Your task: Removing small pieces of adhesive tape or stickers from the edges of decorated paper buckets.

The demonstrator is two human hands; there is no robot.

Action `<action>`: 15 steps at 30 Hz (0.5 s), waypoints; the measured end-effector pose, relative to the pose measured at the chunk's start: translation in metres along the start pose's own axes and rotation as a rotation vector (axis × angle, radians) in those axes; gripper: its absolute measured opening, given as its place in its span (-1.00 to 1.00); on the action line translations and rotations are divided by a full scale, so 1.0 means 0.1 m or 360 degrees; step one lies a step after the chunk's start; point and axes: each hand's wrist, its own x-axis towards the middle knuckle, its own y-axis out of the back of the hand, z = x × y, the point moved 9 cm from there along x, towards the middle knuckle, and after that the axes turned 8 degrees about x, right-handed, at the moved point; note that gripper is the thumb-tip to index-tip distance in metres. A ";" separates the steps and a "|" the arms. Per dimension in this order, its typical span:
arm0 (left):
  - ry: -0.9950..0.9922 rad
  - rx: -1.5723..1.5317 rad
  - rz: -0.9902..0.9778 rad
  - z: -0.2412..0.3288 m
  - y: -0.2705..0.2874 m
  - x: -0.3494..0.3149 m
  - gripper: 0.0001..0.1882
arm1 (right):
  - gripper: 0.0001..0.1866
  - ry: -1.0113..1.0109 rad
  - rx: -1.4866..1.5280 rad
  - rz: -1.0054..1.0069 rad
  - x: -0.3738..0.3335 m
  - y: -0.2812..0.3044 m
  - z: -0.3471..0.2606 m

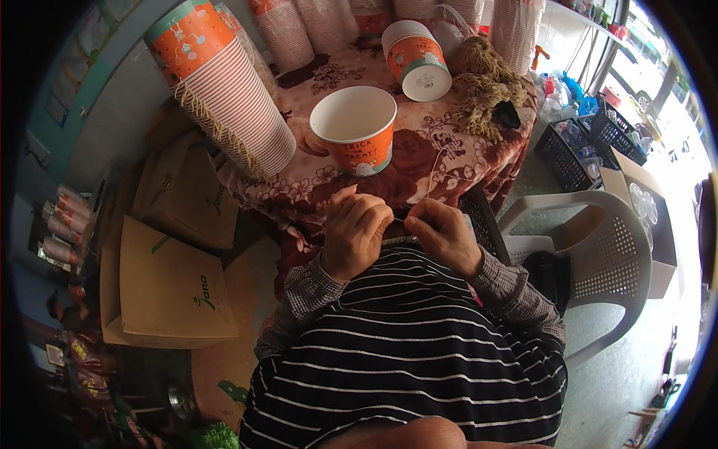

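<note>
Thin pale cord (399, 219), spanning the short gap between my two hands above my lap, just off the near edge of the cloth-covered table (419, 138). My left hand (357, 230) is closed on it with curled fingers; my right hand (443, 233) pinches it between thumb and forefinger; the hands are near each other but apart. Both forearms have room over the lap. Ahead, an orange paper bucket (362, 159) stands upright near the table edge, bounding the left hand's forward reach; to its right, patterned cloth extends toward a tan cord bundle (479, 82). Behind lies a second orange bucket (416, 63), base toward me. A tall leaning bucket stack (235, 105) bounds the left side, with cardboard boxes (176, 280) lower down; a white plastic chair (617, 251) bounds the right.

Hidden or uncertain: my left fingertips lie mostly behind the knuckles, and the cord's ends cannot be made out. A fine strand crosses the cloth beyond my right hand; whether it joins my cord I cannot tell. The wrapped stacks (284, 37) at the back are cut off above. A black object (507, 114) beside the bundle is unidentifiable.
</note>
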 end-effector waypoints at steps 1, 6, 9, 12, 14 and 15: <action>0.0023 -0.0021 -0.0004 -0.02 -0.02 -0.01 -0.89 | -0.87 0.0101 -0.0047 -0.0014 0.00 -0.01 -0.05; 0.0024 -0.0085 0.0010 -0.03 -0.04 -0.02 -0.91 | -0.91 0.0214 -0.0127 0.0031 -0.02 0.02 -0.08; 0.0014 -0.0126 0.0001 -0.01 -0.07 0.00 -0.92 | -0.91 0.0266 -0.0083 0.0114 -0.03 0.08 -0.09; -0.0013 -0.0125 -0.0028 -0.02 -0.11 0.04 -0.91 | -0.90 0.0325 -0.0202 0.0127 -0.03 0.09 -0.12; -0.0030 -0.0110 -0.0044 -0.04 -0.15 0.07 -0.91 | -0.91 0.0343 -0.0219 0.0137 -0.01 0.12 -0.12; -0.0020 -0.0180 -0.0032 -0.08 -0.17 0.10 -0.88 | -0.91 0.0342 -0.0220 0.0136 0.00 0.14 -0.11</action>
